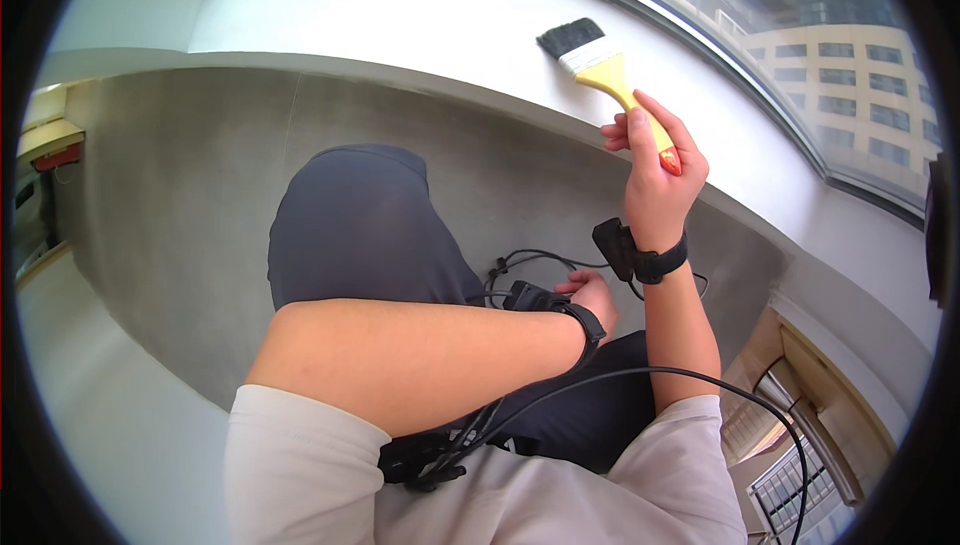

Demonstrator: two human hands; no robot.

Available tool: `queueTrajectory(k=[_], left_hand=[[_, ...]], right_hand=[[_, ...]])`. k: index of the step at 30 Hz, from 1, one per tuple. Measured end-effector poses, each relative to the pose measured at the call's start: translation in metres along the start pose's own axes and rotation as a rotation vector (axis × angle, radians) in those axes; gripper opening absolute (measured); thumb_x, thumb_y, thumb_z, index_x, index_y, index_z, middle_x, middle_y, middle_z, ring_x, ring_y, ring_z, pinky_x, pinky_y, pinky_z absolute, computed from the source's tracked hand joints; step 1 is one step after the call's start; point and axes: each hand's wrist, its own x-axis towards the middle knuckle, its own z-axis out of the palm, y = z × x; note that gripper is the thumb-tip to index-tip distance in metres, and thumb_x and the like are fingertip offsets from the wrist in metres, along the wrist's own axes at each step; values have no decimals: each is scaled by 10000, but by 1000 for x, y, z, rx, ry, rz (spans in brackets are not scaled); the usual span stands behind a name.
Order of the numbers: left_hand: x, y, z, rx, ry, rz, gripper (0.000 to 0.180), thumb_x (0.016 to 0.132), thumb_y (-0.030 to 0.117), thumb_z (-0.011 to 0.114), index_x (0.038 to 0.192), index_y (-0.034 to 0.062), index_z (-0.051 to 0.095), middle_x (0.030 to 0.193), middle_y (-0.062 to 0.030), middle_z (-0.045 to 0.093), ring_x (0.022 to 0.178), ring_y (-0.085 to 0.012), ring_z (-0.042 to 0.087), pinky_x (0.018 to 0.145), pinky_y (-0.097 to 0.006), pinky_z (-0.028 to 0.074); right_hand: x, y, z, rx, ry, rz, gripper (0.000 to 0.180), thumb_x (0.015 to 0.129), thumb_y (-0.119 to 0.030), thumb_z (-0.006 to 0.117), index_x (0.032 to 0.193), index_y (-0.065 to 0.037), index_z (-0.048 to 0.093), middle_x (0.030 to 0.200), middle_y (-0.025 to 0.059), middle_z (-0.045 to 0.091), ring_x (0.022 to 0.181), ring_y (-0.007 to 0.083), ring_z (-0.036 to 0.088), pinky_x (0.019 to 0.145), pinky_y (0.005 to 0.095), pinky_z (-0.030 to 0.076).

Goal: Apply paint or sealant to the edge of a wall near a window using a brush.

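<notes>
My right hand point(662, 160) is closed round the handle of a flat paintbrush point(612, 77). The brush has a yellow handle with a red end, a white band and wide black bristles. Its bristles lie over the white window sill point(420, 20), pointing up and left; whether they touch the surface I cannot tell. My left arm crosses in front of me, and my left hand point(596, 301) rests by my thigh, below the right wrist. Its few visible fingers are loosely bent and apart, with nothing seen in them; the wrist device partly hides the hand.
A window pane point(850, 65) runs along the sill's far side, with buildings beyond. Black straps with small devices sit on both wrists. A black cable point(700, 375) loops across my right arm. Grey floor point(180, 175) lies below, and my bent knee point(350, 205) rises near the sill.
</notes>
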Motion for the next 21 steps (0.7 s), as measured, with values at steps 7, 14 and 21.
queueTrajectory(k=[7,14,21], left_hand=[[2,-1,0,9,-5,1,231,888,187,607,994,74,780,875,-139,730,739,-369,681,746,-515,479],[6,3,2,15,-19,23,229,888,182,613,1003,80,782,886,-134,736,762,-369,689,757,-516,477],[6,1,0,25,-19,49,223,878,174,620,997,80,784,861,-129,737,743,-354,696,753,-515,477]], right_hand=[[5,-2,0,-34,-136,61,257,985,-62,657,1202,73,678,908,116,723,786,157,721,702,268,588],[-1,9,9,-205,-113,-92,230,915,-71,725,1111,50,717,818,106,719,699,142,694,641,257,528],[16,-3,-17,-556,256,-274,161,879,-88,747,991,27,738,731,121,669,608,212,632,574,326,493]])
